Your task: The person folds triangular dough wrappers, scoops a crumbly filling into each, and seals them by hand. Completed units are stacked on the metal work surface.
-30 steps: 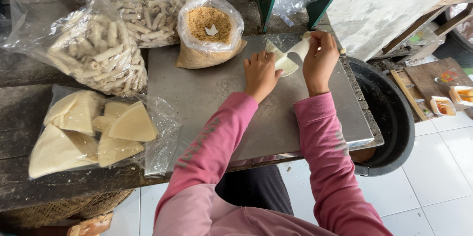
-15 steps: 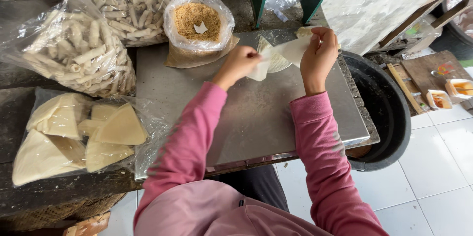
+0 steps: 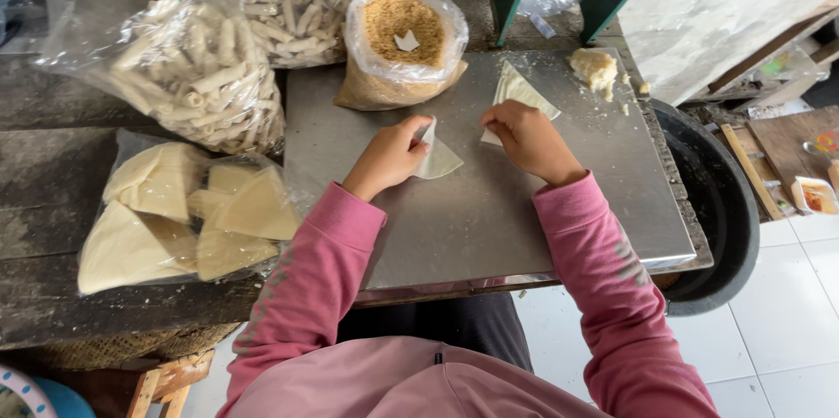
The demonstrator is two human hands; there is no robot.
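A steel tray (image 3: pixel 489 226) lies on the dark wooden table. My left hand (image 3: pixel 389 156) pinches a thin pale triangular wrapper (image 3: pixel 440 158) at its left corner, pressing it onto the tray. My right hand (image 3: pixel 524 138) holds down a second triangular wrapper (image 3: pixel 517 90) that points away from me. A lump of pale filling (image 3: pixel 594 69) sits at the tray's far right corner with crumbs beside it. Both arms wear pink sleeves.
A plastic bag of stacked triangular wrappers (image 3: pixel 179 217) lies left of the tray. Two bags of rolled pastries (image 3: pixel 197 77) and an open bag of brown crumbs (image 3: pixel 402 38) stand at the back. A black tub (image 3: pixel 717 200) sits right, over white floor tiles.
The two wrappers held together in the air have been pulled apart and laid flat on the tray, one under each hand. Both hands came down and nearer to me.
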